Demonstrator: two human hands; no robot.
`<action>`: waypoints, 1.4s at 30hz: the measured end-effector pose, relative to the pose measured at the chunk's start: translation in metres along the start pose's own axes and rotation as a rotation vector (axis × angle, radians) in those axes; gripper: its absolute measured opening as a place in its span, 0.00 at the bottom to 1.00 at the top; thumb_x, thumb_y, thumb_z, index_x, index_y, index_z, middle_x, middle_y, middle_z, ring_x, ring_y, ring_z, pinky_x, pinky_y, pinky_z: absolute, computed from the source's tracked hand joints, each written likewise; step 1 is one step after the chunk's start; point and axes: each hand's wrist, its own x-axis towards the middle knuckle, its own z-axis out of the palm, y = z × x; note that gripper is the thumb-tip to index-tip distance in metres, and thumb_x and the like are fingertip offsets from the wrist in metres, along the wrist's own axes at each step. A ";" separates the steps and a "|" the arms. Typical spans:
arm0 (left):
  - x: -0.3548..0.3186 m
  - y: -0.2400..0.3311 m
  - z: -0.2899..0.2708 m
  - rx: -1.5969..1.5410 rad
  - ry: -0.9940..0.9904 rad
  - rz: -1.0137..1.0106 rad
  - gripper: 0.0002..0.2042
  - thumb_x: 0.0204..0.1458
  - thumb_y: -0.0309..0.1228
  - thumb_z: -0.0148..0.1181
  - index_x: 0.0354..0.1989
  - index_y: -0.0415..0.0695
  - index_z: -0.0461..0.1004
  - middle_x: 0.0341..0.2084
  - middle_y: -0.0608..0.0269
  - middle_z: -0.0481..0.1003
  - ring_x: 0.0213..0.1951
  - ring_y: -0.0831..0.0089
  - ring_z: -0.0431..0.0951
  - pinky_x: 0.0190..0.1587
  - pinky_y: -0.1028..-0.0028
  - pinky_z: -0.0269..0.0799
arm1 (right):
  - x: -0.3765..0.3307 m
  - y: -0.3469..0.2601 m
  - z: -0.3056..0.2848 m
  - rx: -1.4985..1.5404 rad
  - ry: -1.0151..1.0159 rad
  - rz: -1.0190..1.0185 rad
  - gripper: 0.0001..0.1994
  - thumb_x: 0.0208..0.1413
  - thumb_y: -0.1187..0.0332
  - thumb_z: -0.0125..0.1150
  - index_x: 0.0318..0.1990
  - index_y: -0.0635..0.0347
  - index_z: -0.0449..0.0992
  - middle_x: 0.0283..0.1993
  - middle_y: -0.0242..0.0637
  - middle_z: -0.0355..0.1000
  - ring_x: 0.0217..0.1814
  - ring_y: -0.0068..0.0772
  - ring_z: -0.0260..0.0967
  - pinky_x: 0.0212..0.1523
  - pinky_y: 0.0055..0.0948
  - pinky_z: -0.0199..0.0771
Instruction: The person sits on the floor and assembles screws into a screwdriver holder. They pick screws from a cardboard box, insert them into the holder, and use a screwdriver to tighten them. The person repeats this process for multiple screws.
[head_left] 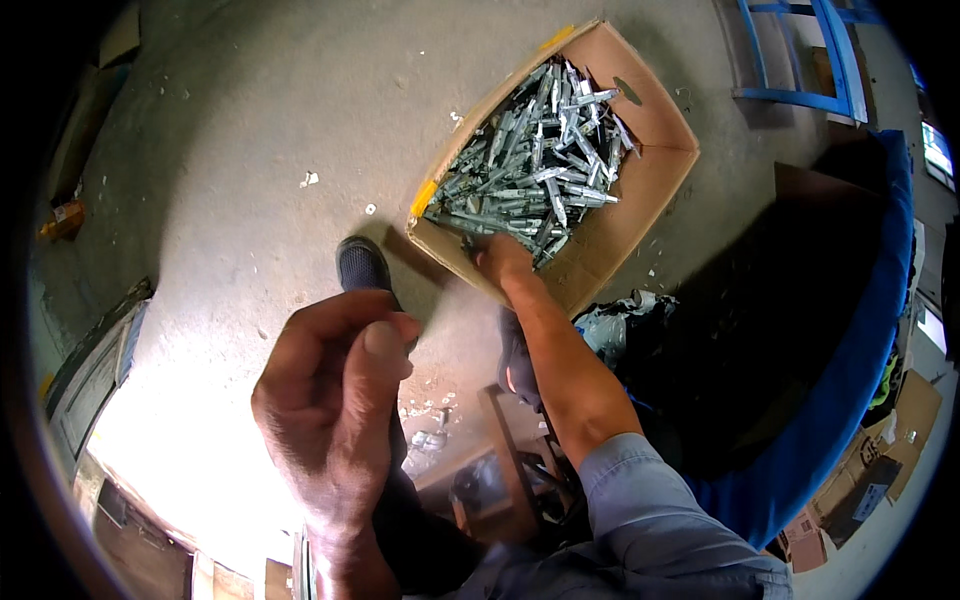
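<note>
A cardboard box point(575, 275) stands on the floor in front of me, holding a heap of slender silver-grey metal parts point(545, 150). My right hand point(503, 262) reaches over its near side and is down at the near left of the heap. Its fingers look curled against the parts, but the tips are hidden and I cannot make out what they hold. Close to the camera, left of the box, my left hand point(335, 390) is raised. Its fingers are bent and the thumb is pressed toward the index finger, with nothing showing between them.
A dark open container with a blue fabric edge point(850, 400) stands to the right. Crumpled plastic point(625, 320) lies beside it. A blue metal frame point(800, 95) is at the far right, with cardboard pieces point(870, 460) at lower right. My shoe point(362, 263) is left of the box.
</note>
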 end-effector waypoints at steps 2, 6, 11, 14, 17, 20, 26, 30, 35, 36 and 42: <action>-0.001 0.002 -0.002 -0.022 -0.014 -0.006 0.15 0.63 0.33 0.66 0.49 0.31 0.78 0.35 0.55 0.84 0.33 0.79 0.78 0.38 0.78 0.73 | -0.005 0.001 -0.008 -0.041 0.026 -0.047 0.16 0.60 0.60 0.58 0.54 0.44 0.83 0.51 0.45 0.81 0.54 0.53 0.78 0.54 0.47 0.79; 0.002 0.004 -0.007 -0.054 -0.028 0.031 0.15 0.64 0.34 0.65 0.49 0.31 0.78 0.35 0.55 0.83 0.33 0.78 0.78 0.38 0.77 0.73 | -0.028 0.000 -0.022 0.046 0.172 -0.164 0.15 0.61 0.61 0.59 0.52 0.55 0.81 0.46 0.52 0.80 0.50 0.58 0.78 0.50 0.50 0.78; 0.003 -0.008 -0.019 -0.107 -0.073 0.101 0.13 0.66 0.32 0.62 0.49 0.32 0.78 0.33 0.61 0.82 0.33 0.81 0.76 0.37 0.80 0.72 | -0.083 -0.035 -0.047 0.362 0.556 -0.353 0.09 0.61 0.68 0.63 0.42 0.63 0.73 0.42 0.55 0.78 0.44 0.61 0.77 0.44 0.52 0.77; 0.010 -0.024 -0.016 -0.062 -0.111 0.121 0.19 0.65 0.41 0.63 0.50 0.34 0.79 0.34 0.62 0.82 0.34 0.79 0.77 0.39 0.79 0.73 | -0.145 -0.071 -0.085 0.494 0.633 -0.451 0.08 0.60 0.77 0.62 0.45 0.64 0.72 0.52 0.55 0.75 0.46 0.62 0.76 0.44 0.47 0.78; 0.013 -0.033 -0.008 -0.004 -0.134 0.180 0.19 0.66 0.40 0.62 0.47 0.31 0.79 0.32 0.62 0.80 0.33 0.79 0.76 0.35 0.78 0.72 | -0.208 -0.097 -0.111 0.425 0.831 -0.717 0.12 0.58 0.79 0.63 0.48 0.64 0.72 0.57 0.54 0.72 0.50 0.61 0.76 0.48 0.45 0.78; 0.012 -0.032 -0.002 0.018 -0.264 0.081 0.26 0.65 0.51 0.61 0.47 0.34 0.80 0.34 0.64 0.80 0.34 0.78 0.77 0.32 0.77 0.73 | -0.258 -0.107 -0.123 0.349 0.830 -0.804 0.14 0.56 0.80 0.64 0.50 0.66 0.74 0.61 0.51 0.70 0.53 0.58 0.76 0.52 0.43 0.78; 0.000 -0.034 0.020 -0.347 -0.457 -0.100 0.15 0.65 0.31 0.63 0.52 0.31 0.77 0.32 0.64 0.80 0.31 0.82 0.76 0.32 0.80 0.70 | -0.301 -0.102 -0.129 0.455 0.853 -0.830 0.12 0.55 0.82 0.65 0.48 0.66 0.78 0.57 0.48 0.72 0.52 0.50 0.77 0.51 0.40 0.79; -0.001 -0.033 0.030 -0.407 -0.519 -0.111 0.16 0.64 0.27 0.62 0.56 0.30 0.73 0.37 0.59 0.82 0.34 0.79 0.79 0.35 0.78 0.74 | -0.317 -0.086 -0.129 0.608 0.894 -0.765 0.11 0.57 0.82 0.65 0.48 0.66 0.79 0.56 0.47 0.75 0.55 0.42 0.78 0.52 0.32 0.79; -0.014 -0.018 0.039 -0.319 -0.592 -0.085 0.16 0.65 0.25 0.60 0.58 0.31 0.72 0.40 0.57 0.83 0.36 0.76 0.80 0.38 0.76 0.77 | -0.301 -0.061 -0.136 1.240 0.719 -0.499 0.15 0.67 0.74 0.58 0.60 0.66 0.74 0.61 0.42 0.75 0.61 0.32 0.74 0.58 0.31 0.76; -0.016 -0.020 0.042 -0.331 -0.626 -0.072 0.15 0.65 0.24 0.60 0.58 0.31 0.72 0.40 0.57 0.82 0.36 0.76 0.80 0.40 0.76 0.77 | -0.302 -0.062 -0.146 1.386 0.628 -0.442 0.17 0.69 0.72 0.55 0.63 0.66 0.72 0.61 0.42 0.74 0.62 0.32 0.73 0.59 0.31 0.75; -0.029 -0.022 0.062 -0.315 -0.763 -0.055 0.14 0.64 0.19 0.59 0.57 0.34 0.74 0.44 0.58 0.81 0.43 0.76 0.81 0.49 0.75 0.78 | -0.299 -0.057 -0.159 1.686 0.265 -0.501 0.25 0.76 0.58 0.47 0.70 0.67 0.65 0.62 0.44 0.74 0.62 0.32 0.73 0.63 0.33 0.73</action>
